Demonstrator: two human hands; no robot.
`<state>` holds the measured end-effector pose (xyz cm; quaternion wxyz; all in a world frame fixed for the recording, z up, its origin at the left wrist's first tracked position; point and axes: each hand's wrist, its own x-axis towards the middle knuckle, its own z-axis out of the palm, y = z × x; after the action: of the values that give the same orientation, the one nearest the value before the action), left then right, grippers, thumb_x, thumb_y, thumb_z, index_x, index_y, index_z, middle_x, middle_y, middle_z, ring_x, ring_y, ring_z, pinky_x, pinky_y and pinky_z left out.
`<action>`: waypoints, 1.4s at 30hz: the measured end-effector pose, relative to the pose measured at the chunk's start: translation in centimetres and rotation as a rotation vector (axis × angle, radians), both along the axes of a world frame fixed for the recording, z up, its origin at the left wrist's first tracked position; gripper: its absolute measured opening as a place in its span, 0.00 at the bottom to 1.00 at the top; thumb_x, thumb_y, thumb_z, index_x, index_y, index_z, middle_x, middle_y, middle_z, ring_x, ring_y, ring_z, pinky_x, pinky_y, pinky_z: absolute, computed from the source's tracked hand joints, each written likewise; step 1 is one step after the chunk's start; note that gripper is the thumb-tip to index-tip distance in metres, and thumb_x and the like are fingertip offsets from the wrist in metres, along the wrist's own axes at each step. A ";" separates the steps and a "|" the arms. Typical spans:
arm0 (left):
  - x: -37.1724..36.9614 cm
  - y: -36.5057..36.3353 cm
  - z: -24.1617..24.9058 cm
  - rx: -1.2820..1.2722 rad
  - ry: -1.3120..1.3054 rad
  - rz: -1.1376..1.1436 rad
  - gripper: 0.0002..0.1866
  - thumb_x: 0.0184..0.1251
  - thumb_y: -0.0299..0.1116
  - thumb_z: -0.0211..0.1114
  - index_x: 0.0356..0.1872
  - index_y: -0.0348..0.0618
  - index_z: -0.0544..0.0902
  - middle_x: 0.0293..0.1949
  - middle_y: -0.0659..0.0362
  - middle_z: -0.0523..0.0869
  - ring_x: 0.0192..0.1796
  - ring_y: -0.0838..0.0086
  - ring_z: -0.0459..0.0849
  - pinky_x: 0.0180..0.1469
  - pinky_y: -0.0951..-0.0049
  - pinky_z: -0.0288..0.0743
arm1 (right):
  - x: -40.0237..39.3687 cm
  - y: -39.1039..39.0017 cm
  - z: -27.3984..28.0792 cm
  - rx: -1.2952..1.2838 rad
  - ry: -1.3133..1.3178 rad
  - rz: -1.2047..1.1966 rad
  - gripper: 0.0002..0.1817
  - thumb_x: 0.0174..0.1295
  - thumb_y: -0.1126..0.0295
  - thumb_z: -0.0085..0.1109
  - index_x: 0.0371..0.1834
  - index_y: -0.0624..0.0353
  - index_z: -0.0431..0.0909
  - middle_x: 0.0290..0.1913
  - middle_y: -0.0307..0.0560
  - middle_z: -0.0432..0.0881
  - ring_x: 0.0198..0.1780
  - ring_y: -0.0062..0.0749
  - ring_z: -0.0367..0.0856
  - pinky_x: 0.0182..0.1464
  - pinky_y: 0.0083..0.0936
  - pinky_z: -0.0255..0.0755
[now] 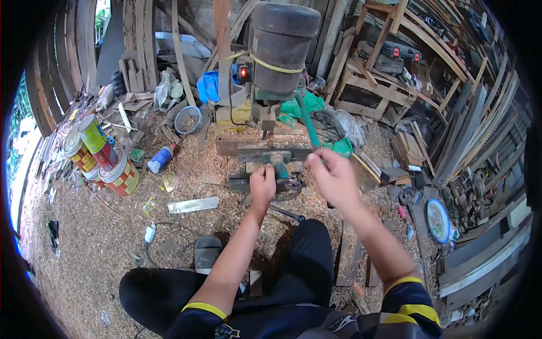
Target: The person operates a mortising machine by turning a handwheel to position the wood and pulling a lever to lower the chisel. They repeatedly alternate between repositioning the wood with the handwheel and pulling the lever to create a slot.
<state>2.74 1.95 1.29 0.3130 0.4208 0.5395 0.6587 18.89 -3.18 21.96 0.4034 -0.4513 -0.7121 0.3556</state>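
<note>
A mortising machine with a big dark motor (285,48) stands in front of me, its chisel (264,134) pointing down over a wooden workpiece (231,147). My right hand (337,178) is closed around the lower end of the green lever (307,121). My left hand (263,185) is closed beside the clamp (278,158) and the left side of the metal handwheel (288,191); what its fingers grip is hidden. A red light glows on the switch box (244,72). Wood chips lie about the machine's base.
Stacked paint cans (121,175) and a blue bottle (161,160) stand or lie to the left. A metal strip (193,205) and a white plug (150,233) with cable lie on the chip-covered floor. Wooden racks and boards (372,93) fill the right side, near a round plate (437,220).
</note>
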 end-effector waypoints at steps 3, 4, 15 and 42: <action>-0.3 -0.3 -0.1 0.086 -0.075 -0.079 0.23 0.82 0.36 0.53 0.21 0.41 0.69 0.21 0.69 0.66 0.27 0.83 0.62 0.29 0.71 0.59 | -0.4 0.2 0.2 0.908 -0.485 -0.064 0.15 0.71 0.67 0.63 0.55 0.63 0.75 0.37 0.46 0.82 0.36 0.37 0.87 0.40 0.35 0.79; -0.5 -0.3 -0.4 0.094 -0.088 -0.103 0.22 0.82 0.37 0.53 0.23 0.37 0.71 0.21 0.66 0.68 0.27 0.82 0.64 0.29 0.69 0.62 | 0.0 0.1 -0.3 0.890 -0.569 -0.169 0.25 0.69 0.70 0.64 0.66 0.62 0.67 0.44 0.52 0.80 0.45 0.42 0.86 0.47 0.42 0.79; -0.5 -0.7 0.0 0.093 -0.370 -0.261 0.19 0.81 0.38 0.57 0.25 0.44 0.69 0.27 0.68 0.67 0.33 0.81 0.64 0.39 0.75 0.58 | -0.4 0.8 -10.7 0.177 -0.235 -0.229 0.29 0.74 0.63 0.59 0.72 0.66 0.62 0.48 0.62 0.84 0.45 0.51 0.86 0.50 0.40 0.78; -0.6 -1.0 -0.9 0.104 0.084 -0.171 0.20 0.82 0.41 0.54 0.32 0.34 0.74 0.26 0.62 0.73 0.32 0.75 0.70 0.37 0.68 0.69 | -1.1 1.7 -14.6 -0.052 -0.237 -0.293 0.24 0.79 0.55 0.48 0.66 0.64 0.70 0.52 0.69 0.82 0.54 0.65 0.82 0.56 0.50 0.73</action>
<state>2.15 0.95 0.40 0.3229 0.5081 0.4793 0.6386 17.77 -1.51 7.35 0.3524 -0.5993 -0.6718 0.2557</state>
